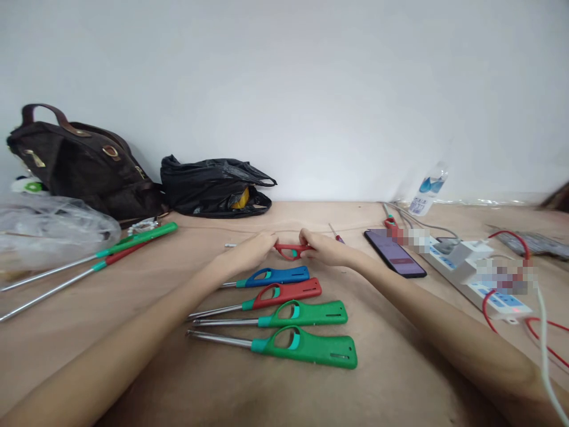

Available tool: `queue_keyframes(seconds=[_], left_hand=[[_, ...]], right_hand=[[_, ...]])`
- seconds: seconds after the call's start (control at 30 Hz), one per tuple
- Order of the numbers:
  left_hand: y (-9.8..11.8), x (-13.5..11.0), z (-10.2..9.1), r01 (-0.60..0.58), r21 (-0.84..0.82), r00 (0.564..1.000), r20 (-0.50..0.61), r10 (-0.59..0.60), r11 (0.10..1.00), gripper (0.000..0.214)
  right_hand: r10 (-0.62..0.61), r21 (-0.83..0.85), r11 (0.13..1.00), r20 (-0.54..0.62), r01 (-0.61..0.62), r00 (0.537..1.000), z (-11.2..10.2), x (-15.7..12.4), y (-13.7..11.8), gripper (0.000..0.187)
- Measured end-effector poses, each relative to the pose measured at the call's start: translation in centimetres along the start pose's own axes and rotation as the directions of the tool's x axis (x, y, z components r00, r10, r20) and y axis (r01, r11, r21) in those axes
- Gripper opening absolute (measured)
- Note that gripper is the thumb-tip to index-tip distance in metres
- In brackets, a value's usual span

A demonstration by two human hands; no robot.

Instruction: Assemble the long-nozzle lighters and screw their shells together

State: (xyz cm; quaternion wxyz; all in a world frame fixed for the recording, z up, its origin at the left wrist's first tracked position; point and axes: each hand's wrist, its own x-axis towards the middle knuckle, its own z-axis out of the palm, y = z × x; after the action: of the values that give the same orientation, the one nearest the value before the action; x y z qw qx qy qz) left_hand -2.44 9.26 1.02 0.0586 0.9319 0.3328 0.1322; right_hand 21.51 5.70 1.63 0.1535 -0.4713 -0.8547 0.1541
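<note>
Both hands reach forward over the table and hold a red long-nozzle lighter [290,250] between them. My left hand [251,250] grips its left end and my right hand [325,248] its handle end. Nearer me lies a row of lighters with metal nozzles pointing left: a blue lighter [278,276], a red lighter [288,292], a green lighter [306,314] and a larger green lighter [311,347].
Two more lighters [128,243] lie at the left beside a clear plastic bag [48,228]. A brown handbag [84,163] and a black plastic bag [213,187] stand against the wall. A phone [395,253], a power strip [484,279] with cables, a small screwdriver [336,235] and a bottle [427,193] are at the right.
</note>
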Motion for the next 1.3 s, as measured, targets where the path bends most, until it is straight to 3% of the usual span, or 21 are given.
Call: queue_keyframes(seconds=[0.1,0.23,0.57,0.77,0.97,1.13,1.23,1.3], left_hand=[[-0.5,0.0,0.2,-0.05,0.094,0.995,-0.084,0.058,0.994,0.023],[-0.7,0.0,-0.1,-0.028,0.251,0.994,-0.096,0.054,0.968,0.024],[0.9,0.0,-1.9,-0.022,0.35,0.987,-0.144,0.077,0.936,0.016],[4.3,-0.2,-2.8,-0.06,0.369,0.97,-0.199,0.142,0.928,0.017],[6.9,0.0,-2.8,-0.075,0.346,0.975,-0.171,0.141,0.935,0.02],[6.1,-0.1,-5.6,-0.131,0.331,0.986,-0.053,0.156,0.935,0.015],[5.3,-0.9,-8.3,-0.042,0.442,0.998,-0.032,0.062,0.896,0.045],[4.5,-1.5,-9.6,0.026,0.505,1.0,0.0,-0.03,0.863,0.044]], right_hand=[[0.036,-0.089,0.995,-0.012,-0.037,0.999,-0.5,-0.2,-0.7,0.012],[0.02,-0.252,0.968,0.044,-0.008,0.999,-0.8,-0.1,-0.9,0.009],[0.006,-0.414,0.909,-0.115,-0.053,0.993,-1.0,-0.1,-1.3,0.014],[-0.114,-0.395,0.917,-0.122,0.057,0.986,-0.5,-0.3,-3.4,0.01],[-0.108,-0.38,0.924,-0.138,0.048,0.984,0.1,-0.4,-4.6,0.012],[-0.105,-0.447,0.894,-0.132,0.035,0.986,-0.3,-0.6,-4.6,0.015],[-0.087,-0.468,0.884,-0.128,0.017,0.988,-0.8,-0.6,-4.4,0.019],[-0.07,-0.473,0.881,-0.13,0.0,0.989,-1.1,-0.6,-4.2,0.022]])
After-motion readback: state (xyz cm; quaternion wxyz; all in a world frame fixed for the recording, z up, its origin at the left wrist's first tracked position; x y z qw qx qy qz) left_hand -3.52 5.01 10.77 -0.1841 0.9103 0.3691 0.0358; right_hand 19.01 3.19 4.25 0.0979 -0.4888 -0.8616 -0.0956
